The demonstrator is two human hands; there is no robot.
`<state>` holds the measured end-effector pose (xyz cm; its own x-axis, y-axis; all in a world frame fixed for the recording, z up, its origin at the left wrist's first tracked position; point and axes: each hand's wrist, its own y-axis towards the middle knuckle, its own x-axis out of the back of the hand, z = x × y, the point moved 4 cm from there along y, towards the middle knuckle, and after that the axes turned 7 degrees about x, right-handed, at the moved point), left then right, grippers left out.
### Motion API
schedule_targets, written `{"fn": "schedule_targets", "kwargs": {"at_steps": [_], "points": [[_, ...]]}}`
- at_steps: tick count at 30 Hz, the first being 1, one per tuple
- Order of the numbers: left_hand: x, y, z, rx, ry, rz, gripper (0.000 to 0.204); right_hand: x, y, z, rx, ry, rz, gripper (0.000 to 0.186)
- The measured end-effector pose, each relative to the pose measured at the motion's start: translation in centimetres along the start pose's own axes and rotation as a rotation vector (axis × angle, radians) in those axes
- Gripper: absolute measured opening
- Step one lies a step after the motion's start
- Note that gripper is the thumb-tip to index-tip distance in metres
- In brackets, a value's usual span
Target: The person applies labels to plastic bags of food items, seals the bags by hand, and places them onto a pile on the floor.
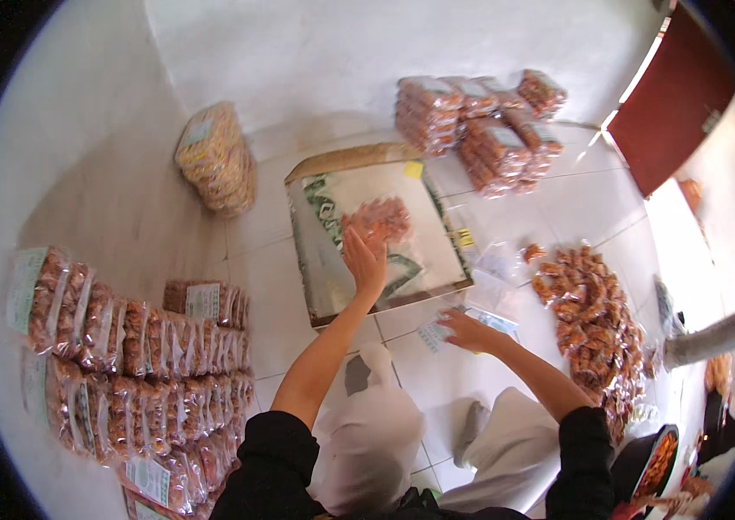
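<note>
White floor tiles (575, 208) carry the whole job: a person sits with legs stretched out, black sleeves pushed up, both arms reaching forward. Right hand (463, 332), at about two o'clock from the lap, lies flat with fingers spread on a small printed paper label (433, 334), pinning it rather than gripping. Left hand (365, 260), at twelve o'clock, is open, palm down, pressing a large clear plastic bag (402, 251) that holds a small heap of orange-brown snack pieces (378, 219); the bag lies on a flat brown cardboard sheet (352, 161).

Slippery film could skid on the cardboard under that open palm, I judge, and spill the pieces through the mouth. Loose clear bags (493, 277) just beside the right hand could catch the label and slide with it.

A loose pile of small wrapped snacks (593, 321) spreads at three o'clock. Rows of filled packets (124, 364) line the wall at nine o'clock, and a stack of sealed packets (480, 121) sits farthest, at one o'clock.
</note>
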<state>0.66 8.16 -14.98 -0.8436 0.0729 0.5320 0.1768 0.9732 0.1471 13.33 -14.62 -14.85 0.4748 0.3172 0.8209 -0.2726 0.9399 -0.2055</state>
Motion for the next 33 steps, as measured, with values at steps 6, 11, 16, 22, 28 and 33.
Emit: {"fn": "schedule_targets", "kwargs": {"at_steps": [6,11,16,22,28,33], "points": [[-3.9,-9.2,-12.6,-0.495,-0.012,0.232,0.083,7.4,-20.5,2.4,-0.361,0.038,-0.515,0.035],[-7.0,-18.5,-22.1,-0.752,-0.101,0.526,0.078,8.1,-35.4,6.4,-0.611,0.222,-1.032,0.02],[-11.1,-27.2,-28.6,-0.813,-0.224,0.815,0.078,3.8,-48.4,7.3,-0.792,0.316,-1.265,0.023],[-15.4,-35.7,-31.7,-0.846,0.019,1.187,0.078,-5.6,-59.6,0.5,-0.951,0.169,-1.432,0.035],[-29.8,-34.1,-30.6,-0.875,-0.026,1.291,0.084,-9.6,-60.6,-8.5,-1.175,0.253,-1.344,0.053],[-45.8,-34.7,-29.0,-0.855,0.064,1.171,0.083,-8.7,-63.3,-21.9,-1.237,0.075,-1.366,0.061]]}}
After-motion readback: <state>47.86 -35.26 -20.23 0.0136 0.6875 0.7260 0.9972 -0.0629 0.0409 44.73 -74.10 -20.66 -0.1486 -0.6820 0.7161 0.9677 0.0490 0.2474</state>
